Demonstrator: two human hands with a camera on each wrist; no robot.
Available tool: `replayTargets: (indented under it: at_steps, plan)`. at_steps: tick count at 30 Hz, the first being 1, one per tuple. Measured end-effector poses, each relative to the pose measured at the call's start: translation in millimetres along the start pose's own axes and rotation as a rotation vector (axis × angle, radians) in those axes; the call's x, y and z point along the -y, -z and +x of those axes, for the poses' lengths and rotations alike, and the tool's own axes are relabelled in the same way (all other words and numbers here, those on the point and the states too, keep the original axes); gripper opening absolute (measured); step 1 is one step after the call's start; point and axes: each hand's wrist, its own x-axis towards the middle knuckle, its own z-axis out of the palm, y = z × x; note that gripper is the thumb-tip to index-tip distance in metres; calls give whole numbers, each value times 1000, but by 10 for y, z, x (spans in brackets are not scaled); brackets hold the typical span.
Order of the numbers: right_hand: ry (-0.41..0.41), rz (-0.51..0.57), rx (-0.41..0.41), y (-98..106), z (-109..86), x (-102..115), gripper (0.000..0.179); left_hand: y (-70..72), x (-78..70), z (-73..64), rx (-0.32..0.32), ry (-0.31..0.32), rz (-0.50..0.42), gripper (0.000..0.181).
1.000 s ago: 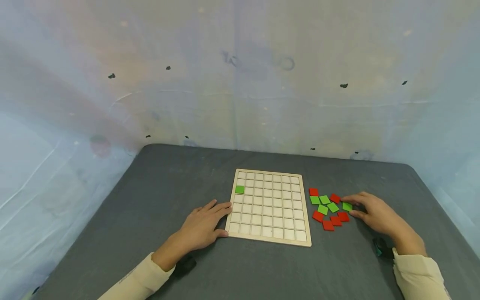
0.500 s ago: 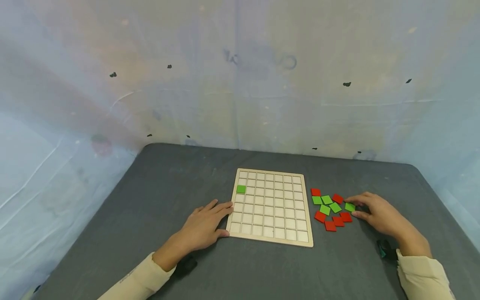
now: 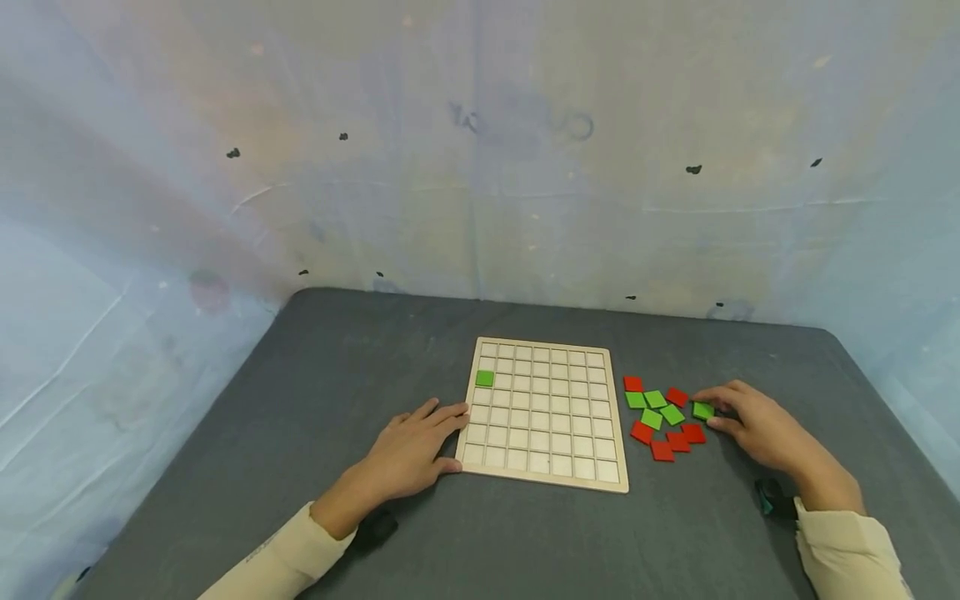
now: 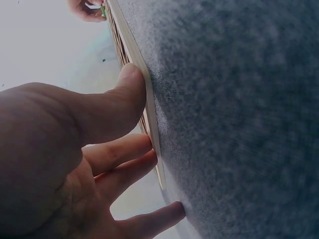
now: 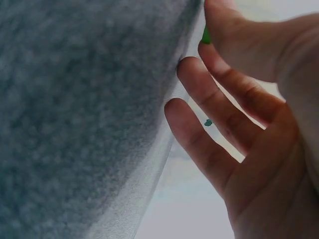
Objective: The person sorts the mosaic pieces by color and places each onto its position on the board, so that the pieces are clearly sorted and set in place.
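A pale wooden grid board (image 3: 540, 487) lies on the grey table, one green tile (image 3: 485, 378) in a cell of its leftmost column. My left hand (image 3: 408, 450) rests at the board's left edge, thumb and fingertips touching the rim, fingers fairly straight. To the right of the board, my right hand (image 3: 757, 425) pinches a green square tile (image 3: 703, 410) between thumb and fingers. The right wrist view shows only a sliver of that green tile (image 5: 206, 36) beside the thumb; the rest is hidden.
Between the board and my right hand lie loose tiles, several green (image 3: 672, 415) and several red (image 3: 662, 451), close together. A pale sheet (image 3: 480, 167) with dark marks hangs behind the grey table (image 3: 360, 350). Dark wrist devices (image 3: 774, 500) sit under the wrists.
The green tile at my right hand has shifted slightly and now appears pinched and a little raised. The whole scene drifts slightly right in the view. My left hand stays at the board's edge.
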Motion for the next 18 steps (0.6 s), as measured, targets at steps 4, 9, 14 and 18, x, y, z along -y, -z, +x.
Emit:
replayTargets:
  at_steps: [4, 9, 14, 18]
  plan:
    - [14, 5, -23, 23, -1, 36, 32, -8, 14, 7, -4, -5, -4, 65]
    - [12, 13, -35, 54, 2, 74, 33, -6, 28, 9, -12, -9, -4, 65]
    - [-8, 28, -29, 60, 16, 90, 35, -7, 31, 12, -17, -10, 0, 65]
    - [-13, 25, -18, 57, 29, 101, 35, -13, 27, 13, -18, -10, -6, 65]
